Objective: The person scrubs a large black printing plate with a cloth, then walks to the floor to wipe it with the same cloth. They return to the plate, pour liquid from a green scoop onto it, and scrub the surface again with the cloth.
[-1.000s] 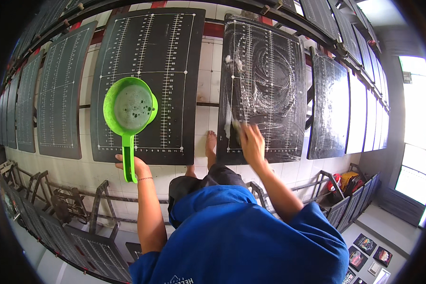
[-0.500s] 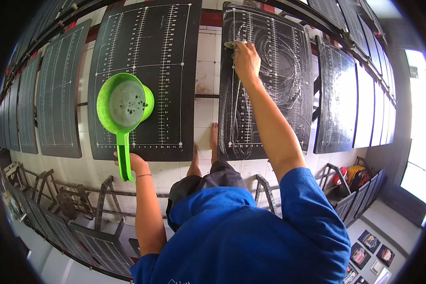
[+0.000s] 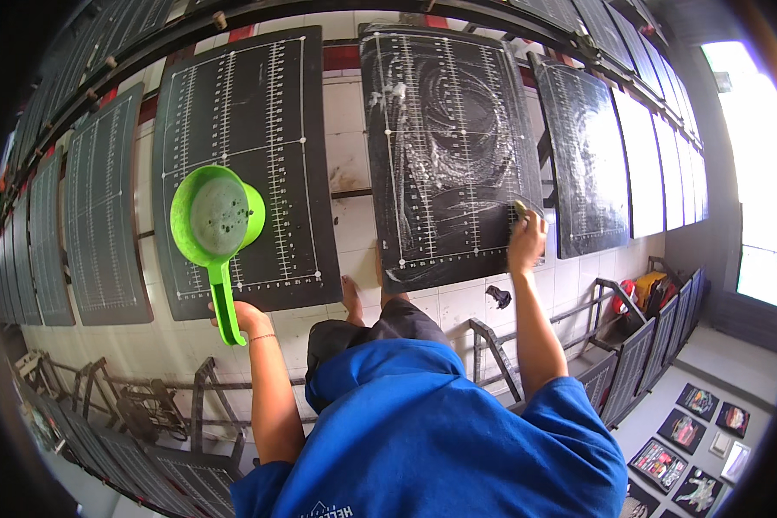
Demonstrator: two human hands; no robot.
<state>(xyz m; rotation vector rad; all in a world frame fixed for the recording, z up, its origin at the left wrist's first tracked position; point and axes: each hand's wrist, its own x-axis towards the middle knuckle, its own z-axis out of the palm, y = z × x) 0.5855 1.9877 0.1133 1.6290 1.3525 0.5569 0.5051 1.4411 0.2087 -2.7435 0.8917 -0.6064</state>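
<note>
My left hand (image 3: 243, 319) is closed at the handle of a bright green plastic dipper (image 3: 255, 214), which holds cloudy, foamy liquid with dark specks. The dipper is over a black board (image 3: 298, 186) marked with white ruled scales. To its right lies a second black board (image 3: 423, 233), smeared with white suds in swirls. At that board's near right corner, my right hand (image 3: 527, 243) is closed on a small greenish scrubbing pad (image 3: 520, 207), mostly hidden by the fingers.
More boards stand in rows on both sides, including a glossy wet-looking one (image 3: 591, 164) at right. Dark metal frames (image 3: 492, 350) are near my legs, on the white tiled floor (image 3: 347, 142). A small black object (image 3: 498, 297) lies near the right board. A bright window (image 3: 751, 173) is far right.
My right hand has moved from the soapy board's far left side to its near right corner, with the pad. Suds now form a curved band mid-board. My left hand still has the dipper.
</note>
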